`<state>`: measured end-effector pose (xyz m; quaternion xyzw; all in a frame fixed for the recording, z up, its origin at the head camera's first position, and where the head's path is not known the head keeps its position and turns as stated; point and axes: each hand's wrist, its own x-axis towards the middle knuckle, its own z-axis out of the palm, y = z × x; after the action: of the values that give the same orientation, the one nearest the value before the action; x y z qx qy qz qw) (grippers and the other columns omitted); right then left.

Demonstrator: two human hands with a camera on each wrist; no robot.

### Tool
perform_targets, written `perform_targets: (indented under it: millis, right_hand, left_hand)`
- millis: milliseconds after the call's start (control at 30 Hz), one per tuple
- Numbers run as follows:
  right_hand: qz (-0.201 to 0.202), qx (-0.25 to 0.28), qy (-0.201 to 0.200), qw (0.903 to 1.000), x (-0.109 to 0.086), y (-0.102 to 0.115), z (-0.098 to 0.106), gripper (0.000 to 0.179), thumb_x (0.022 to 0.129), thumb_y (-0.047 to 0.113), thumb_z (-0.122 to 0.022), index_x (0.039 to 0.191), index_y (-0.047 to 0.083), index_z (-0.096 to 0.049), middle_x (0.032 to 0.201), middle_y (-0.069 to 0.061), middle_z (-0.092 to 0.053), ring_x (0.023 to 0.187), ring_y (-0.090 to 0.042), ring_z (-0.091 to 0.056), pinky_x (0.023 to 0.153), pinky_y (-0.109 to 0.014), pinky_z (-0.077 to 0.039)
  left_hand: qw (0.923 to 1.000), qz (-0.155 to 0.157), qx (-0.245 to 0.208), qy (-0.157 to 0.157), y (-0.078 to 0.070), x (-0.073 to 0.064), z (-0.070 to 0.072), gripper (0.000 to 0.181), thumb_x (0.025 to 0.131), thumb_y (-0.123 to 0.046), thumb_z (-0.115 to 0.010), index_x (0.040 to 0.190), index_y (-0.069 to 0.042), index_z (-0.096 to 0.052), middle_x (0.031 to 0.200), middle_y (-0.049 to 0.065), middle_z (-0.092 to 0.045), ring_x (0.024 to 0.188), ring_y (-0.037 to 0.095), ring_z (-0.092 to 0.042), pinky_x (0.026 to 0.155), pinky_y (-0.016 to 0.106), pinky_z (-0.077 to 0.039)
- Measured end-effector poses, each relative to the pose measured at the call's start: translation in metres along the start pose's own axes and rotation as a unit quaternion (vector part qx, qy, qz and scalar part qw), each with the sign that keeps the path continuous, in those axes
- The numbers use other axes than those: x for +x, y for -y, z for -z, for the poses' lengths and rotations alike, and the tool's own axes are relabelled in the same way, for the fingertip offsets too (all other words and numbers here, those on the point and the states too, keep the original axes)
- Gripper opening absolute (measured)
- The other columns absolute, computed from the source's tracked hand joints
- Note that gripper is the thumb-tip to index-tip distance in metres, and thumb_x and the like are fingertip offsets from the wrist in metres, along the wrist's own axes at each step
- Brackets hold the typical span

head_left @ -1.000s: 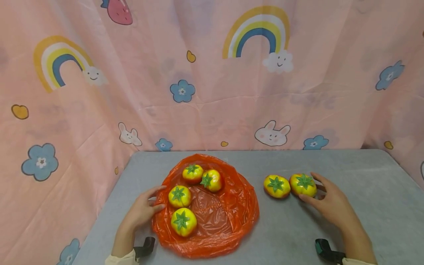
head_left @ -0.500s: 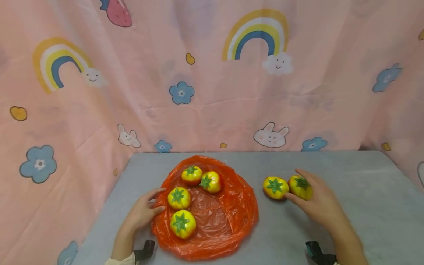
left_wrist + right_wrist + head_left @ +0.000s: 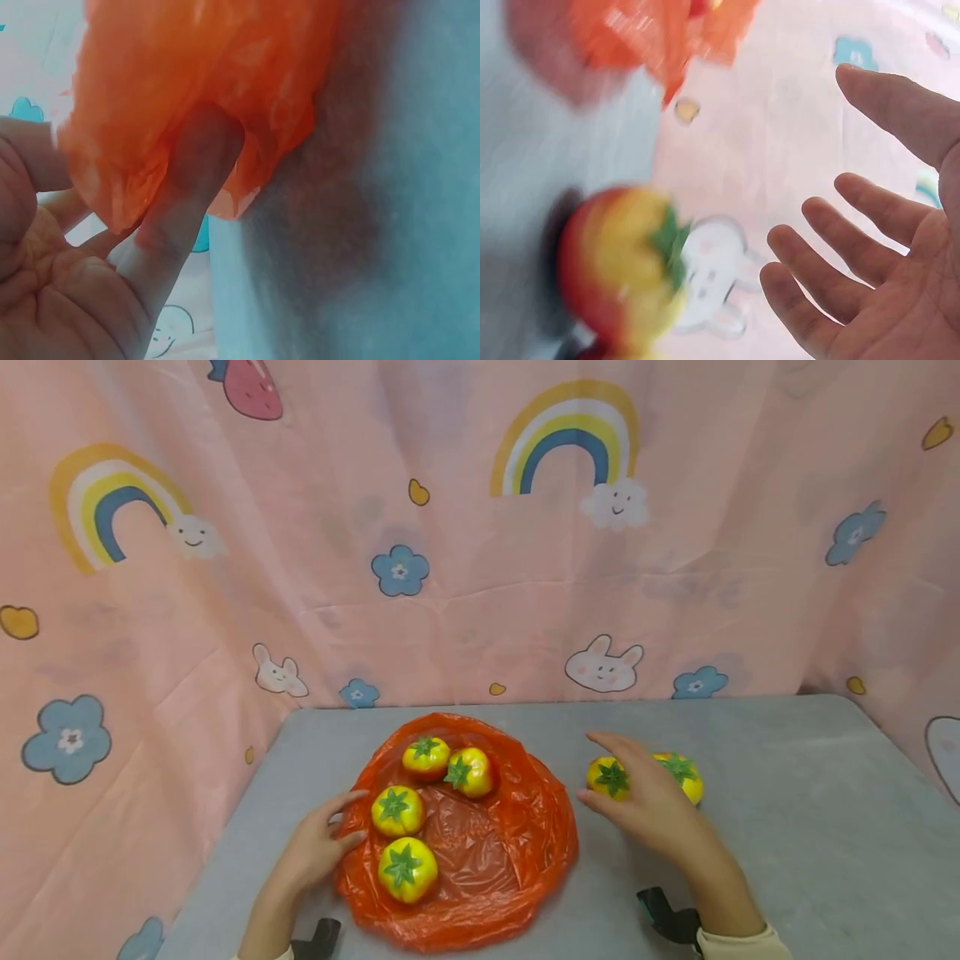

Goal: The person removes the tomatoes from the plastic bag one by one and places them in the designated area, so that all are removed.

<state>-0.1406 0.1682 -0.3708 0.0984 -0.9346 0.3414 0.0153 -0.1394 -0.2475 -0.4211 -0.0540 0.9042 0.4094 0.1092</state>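
An opened orange-red plastic bag (image 3: 517, 827) lies on the table, with several yellow-and-red tomatoes, such as this one (image 3: 407, 870), on its left and back part. My left hand (image 3: 311, 852) holds the bag's left rim; in the left wrist view the thin plastic (image 3: 202, 67) passes between thumb and fingers. Right of the bag, my right hand (image 3: 652, 797) hovers with spread fingers over a tomato (image 3: 607, 777), partly covering it. A second loose tomato (image 3: 684, 777) shows behind that hand. In the right wrist view, a blurred tomato (image 3: 622, 262) sits apart from the extended fingers (image 3: 885, 105).
The grey table (image 3: 810, 843) reaches back to a pink curtain (image 3: 480, 635) with rainbows, flowers and rabbits. A dark wrist device (image 3: 667, 917) is worn on the right wrist, another (image 3: 318, 939) on the left.
My right hand has moved left, from the right-hand loose tomato to the left-hand one. Both loose tomatoes stay on the table. My left hand keeps its place at the bag's rim.
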Motion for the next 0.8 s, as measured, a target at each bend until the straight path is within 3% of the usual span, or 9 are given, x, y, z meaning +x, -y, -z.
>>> perform_targets:
  millis: [400,800]
  right_hand:
    - [0.072,0.009,0.056,0.9958,0.029,0.05,-0.032,0.069,0.088,0.037,-0.076,0.148,0.022,-0.046,0.151,-0.004,-0.048,0.14,-0.032,-0.046,0.11,-0.062,-0.042]
    - [0.068,0.008,0.088,0.9938,0.038,0.068,-0.055,0.066,0.085,0.033,-0.079,0.144,0.022,-0.052,0.149,-0.002,-0.051,0.14,-0.027,-0.046,0.114,-0.055,-0.04]
  left_hand:
    - [0.9995,0.008,-0.031,0.009,-0.005,0.001,0.001,0.054,0.091,-0.004,-0.068,0.141,-0.018,-0.055,0.155,0.023,-0.04,0.124,0.044,-0.059,0.086,0.046,-0.061]
    - [0.9971,0.009,-0.071,0.028,0.005,0.001,0.009,0.055,0.09,-0.002,-0.069,0.141,-0.016,-0.055,0.15,0.022,-0.045,0.121,0.041,-0.062,0.088,0.045,-0.06]
